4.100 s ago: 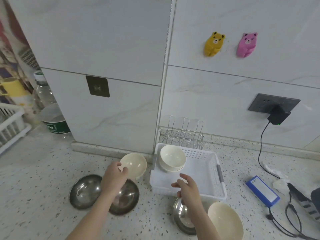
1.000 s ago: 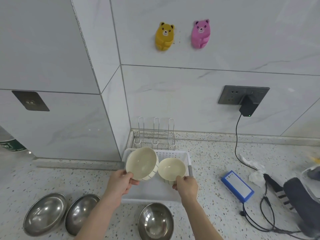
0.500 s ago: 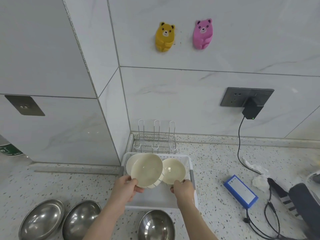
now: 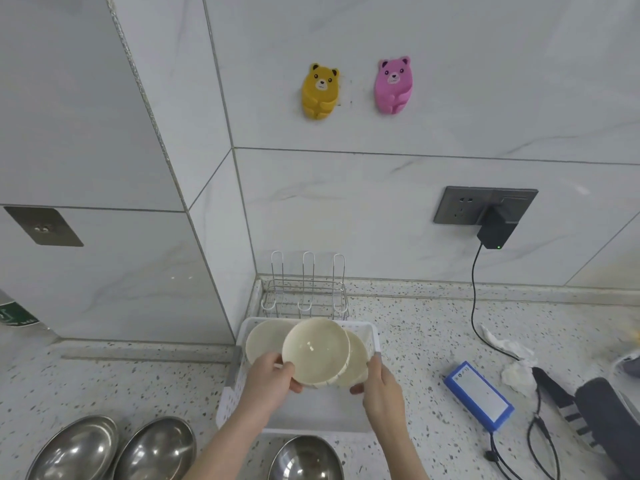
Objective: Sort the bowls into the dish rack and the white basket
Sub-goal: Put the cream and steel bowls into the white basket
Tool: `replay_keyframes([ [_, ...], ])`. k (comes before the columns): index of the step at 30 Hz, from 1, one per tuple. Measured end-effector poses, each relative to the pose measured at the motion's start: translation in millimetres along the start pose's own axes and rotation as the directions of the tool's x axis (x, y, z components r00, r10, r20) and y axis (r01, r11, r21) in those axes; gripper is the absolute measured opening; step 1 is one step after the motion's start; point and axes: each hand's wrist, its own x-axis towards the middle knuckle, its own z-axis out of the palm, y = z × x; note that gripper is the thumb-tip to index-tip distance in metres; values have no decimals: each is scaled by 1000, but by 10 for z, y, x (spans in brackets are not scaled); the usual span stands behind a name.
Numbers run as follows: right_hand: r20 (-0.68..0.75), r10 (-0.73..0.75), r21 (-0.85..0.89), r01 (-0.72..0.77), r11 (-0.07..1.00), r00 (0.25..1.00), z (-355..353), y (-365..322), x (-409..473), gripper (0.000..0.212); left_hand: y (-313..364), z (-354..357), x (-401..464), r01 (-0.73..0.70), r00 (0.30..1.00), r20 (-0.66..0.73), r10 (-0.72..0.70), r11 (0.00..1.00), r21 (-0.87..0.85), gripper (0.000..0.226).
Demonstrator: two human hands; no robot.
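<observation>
Both hands over the white basket [image 4: 360, 332], which sits on the speckled counter [image 4: 426, 337] in the wall corner. Left hand [image 4: 268, 377] grips a cream bowl [image 4: 315, 349] at its near rim, thumb curled over the edge; bowl is tipped toward the camera, glossy inside, faint vertical stripes on the outer wall at the bottom. It overlaps a second cream bowl [image 4: 358, 358] on its right; right hand [image 4: 379, 386] holds that one at the lower edge, fingers curled under. Whether the two bowls touch or are nested: can't tell. A third cream bowl [image 4: 265, 339] sits behind on the left, inside the basket. Basket is perforated plastic with a grey handle [image 4: 234, 363] on the left end. Wire dish rack [image 4: 304, 296] directly behind the basket, against the wall, nothing in it. Three steel bowls on the counter at the near edge: two side by side on the left [image 4: 78, 448] [image 4: 157, 446], one just in front of the basket [image 4: 306, 459].
</observation>
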Motion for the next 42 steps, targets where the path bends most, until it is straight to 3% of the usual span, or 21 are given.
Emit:
replay_keyframes([
  [3,42,-101,5,101,995,994,-72,-50,-55,36,53,154,44,-50,998,26,49,997,65,16],
  [6,108,-112,-124,125,984,988,-108,-59,-49,27,68,269,95,-84,995,54,78,991,105,13],
  [12,25,-78,-203,81,976,997,-130,-36,24,39,44,422,187,-158,986,88,144,972,173,8],
  [19,-43,-33,-136,27,990,999,-59,-12,102,37,-29,483,191,-183,980,108,169,973,140,44],
  [21,-45,-33,-136,26,990,998,-47,-6,120,38,-86,501,156,-180,980,115,165,975,130,43],
  [28,-43,-54,-205,44,978,998,7,28,159,41,-144,545,80,-22,998,53,24,999,-39,1],
  [35,-27,-56,-271,46,961,998,53,39,207,38,-136,574,100,216,968,156,-197,970,-115,21],
  [42,17,-56,-311,59,949,998,68,57,251,33,-113,635,164,261,956,174,-235,953,-150,21],
])
